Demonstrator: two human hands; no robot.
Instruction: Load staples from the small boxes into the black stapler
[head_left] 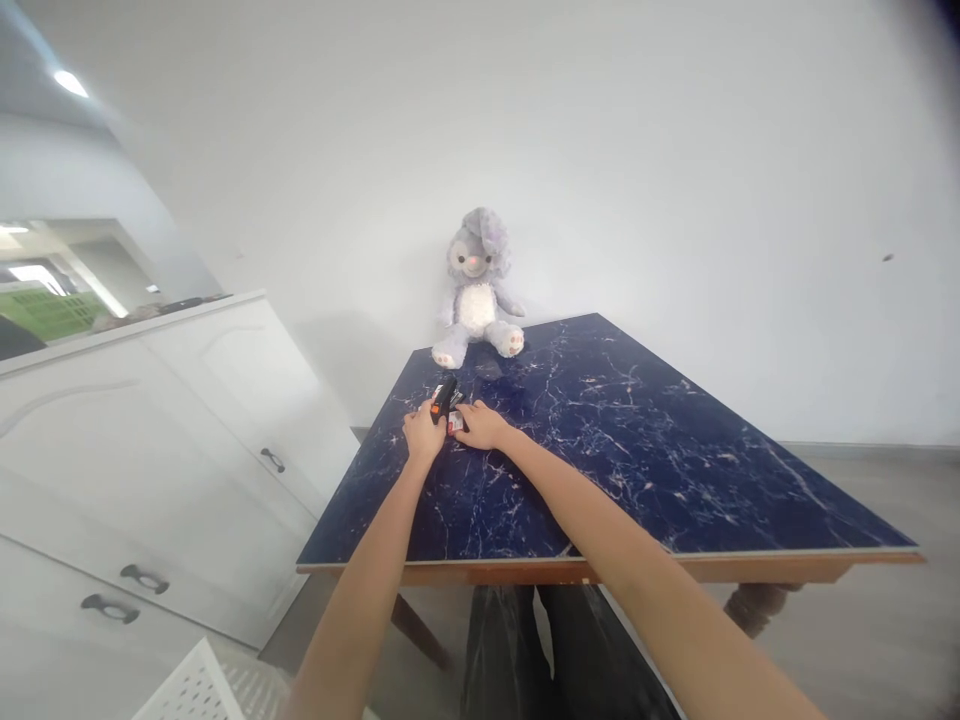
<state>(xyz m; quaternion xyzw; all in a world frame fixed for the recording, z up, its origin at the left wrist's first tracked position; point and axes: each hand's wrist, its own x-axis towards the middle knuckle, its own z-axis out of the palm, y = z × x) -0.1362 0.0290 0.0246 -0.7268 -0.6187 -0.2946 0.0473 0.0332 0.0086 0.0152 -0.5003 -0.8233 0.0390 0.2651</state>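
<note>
Both hands meet over the left part of the dark blue marbled table [600, 440]. My left hand [424, 434] is closed on a small black stapler [446, 397] with an orange patch; its upper arm points away from me and a silvery part shows beside it. Right beside it, my right hand [480, 425] has its fingers closed at a small red-and-white box [454, 423], close against the stapler. The fingers hide part of both items, and the print on the box is too small to read.
A grey plush toy [475, 290] with a white belly sits at the table's far edge against the wall. White cabinets [225, 430] with dark handles stand on the left. A white perforated basket [196, 685] is on the floor at lower left.
</note>
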